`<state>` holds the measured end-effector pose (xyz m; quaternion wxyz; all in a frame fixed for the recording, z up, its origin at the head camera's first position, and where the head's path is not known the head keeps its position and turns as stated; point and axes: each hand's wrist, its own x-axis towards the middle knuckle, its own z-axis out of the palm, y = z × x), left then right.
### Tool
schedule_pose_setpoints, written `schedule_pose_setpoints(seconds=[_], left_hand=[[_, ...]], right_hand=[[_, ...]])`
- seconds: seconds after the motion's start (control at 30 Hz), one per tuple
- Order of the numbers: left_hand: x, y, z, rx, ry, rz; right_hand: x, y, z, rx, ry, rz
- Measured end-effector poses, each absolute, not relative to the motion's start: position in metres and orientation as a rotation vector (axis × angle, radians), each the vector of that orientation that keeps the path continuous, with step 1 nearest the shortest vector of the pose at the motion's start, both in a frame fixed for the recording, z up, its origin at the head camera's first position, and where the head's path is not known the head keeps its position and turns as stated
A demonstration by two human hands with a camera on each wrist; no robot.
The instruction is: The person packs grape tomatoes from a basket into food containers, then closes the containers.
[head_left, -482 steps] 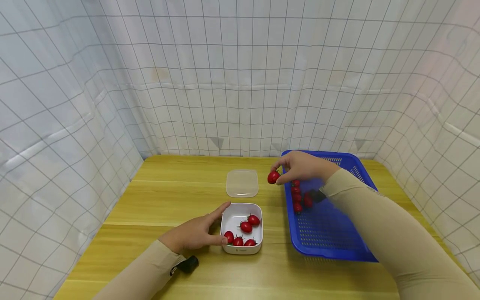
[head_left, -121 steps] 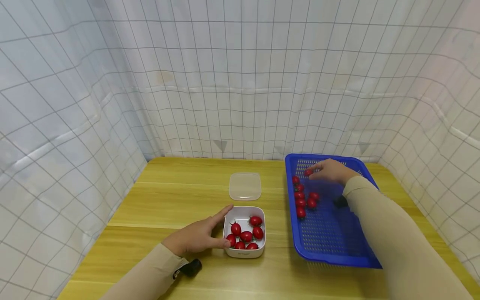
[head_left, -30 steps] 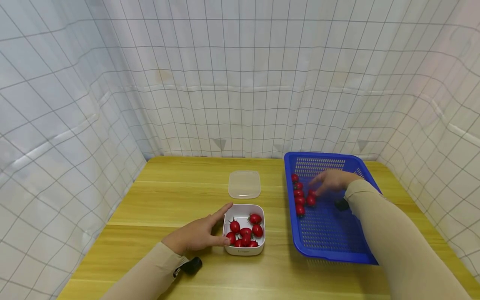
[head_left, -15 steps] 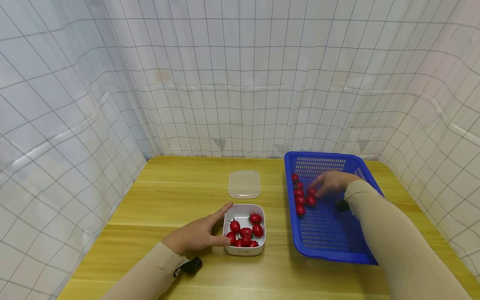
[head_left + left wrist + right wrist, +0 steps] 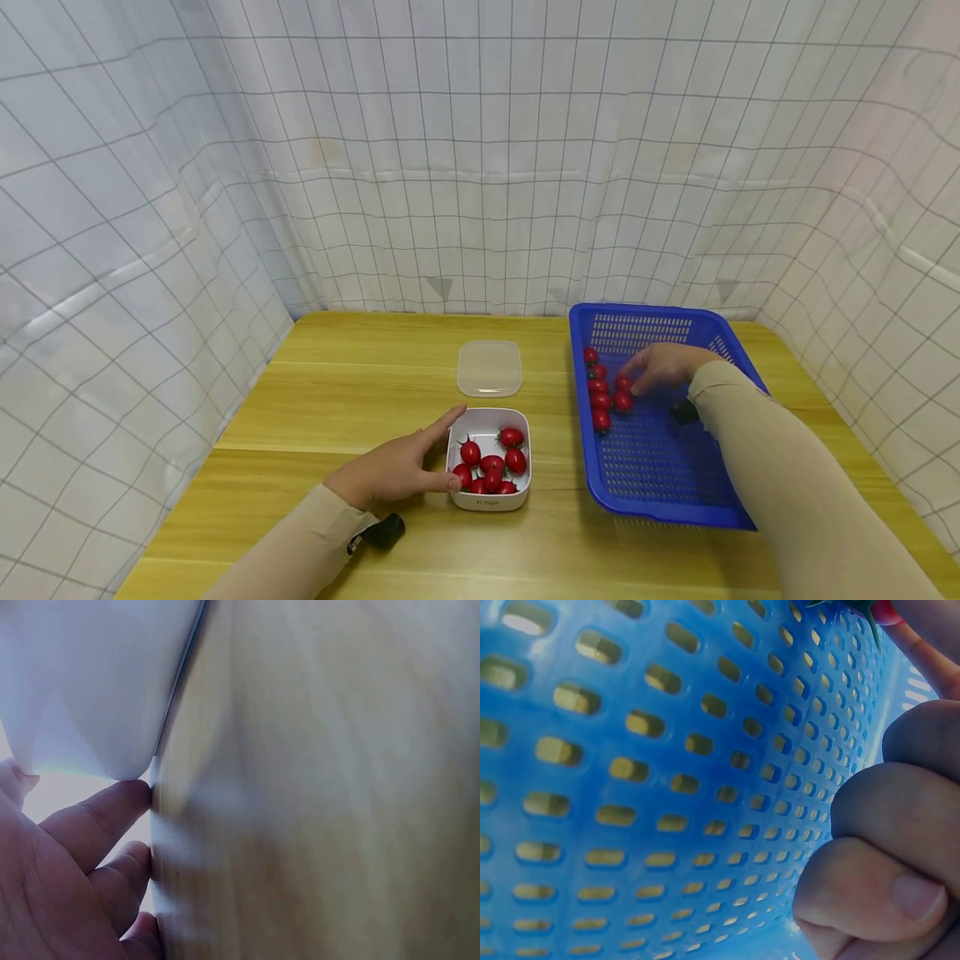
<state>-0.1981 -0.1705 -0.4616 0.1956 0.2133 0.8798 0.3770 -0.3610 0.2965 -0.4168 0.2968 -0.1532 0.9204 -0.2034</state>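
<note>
My left hand (image 5: 397, 468) holds the left side of a small white square container (image 5: 487, 502), its thumb over the near rim and index finger at the far corner. In the left wrist view, curved fingers (image 5: 97, 825) meet the container's wall (image 5: 90, 690). Several red cherry tomatoes (image 5: 515, 461) with green stems lie inside it, mostly in the near part. Inside a blue plastic basket (image 5: 660, 508), my right hand (image 5: 667, 365) pinches a cherry tomato (image 5: 623, 382) between thumb and index finger. The right wrist view shows that tomato's green stem, with the other fingers (image 5: 870, 900) curled.
Several more cherry tomatoes (image 5: 600, 401) line the basket's left side. A translucent square lid (image 5: 489, 368) lies behind the container on the wooden table (image 5: 322, 417). White checked curtains (image 5: 480, 167) enclose the table at the back and both sides.
Over the earlier frames, the container has gained cherry tomatoes. Since four seconds ago, my right hand has moved nearer within the basket. In the last half second almost nothing moves; my left hand stays put.
</note>
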Motion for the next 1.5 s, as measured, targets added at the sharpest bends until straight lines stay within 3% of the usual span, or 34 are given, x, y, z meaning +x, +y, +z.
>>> schedule_pose_setpoints(seconds=[0.73, 1.5], left_hand=[[-0.198, -0.169, -0.462, 0.631, 2.474, 1.033], [-0.198, -0.168, -0.461, 0.616, 2.478, 1.039]], right_hand=[[-0.359, 0.296, -0.414, -0.391, 2.445, -0.545], [-0.368, 0.3, -0.397, -0.547, 2.513, -0.494]])
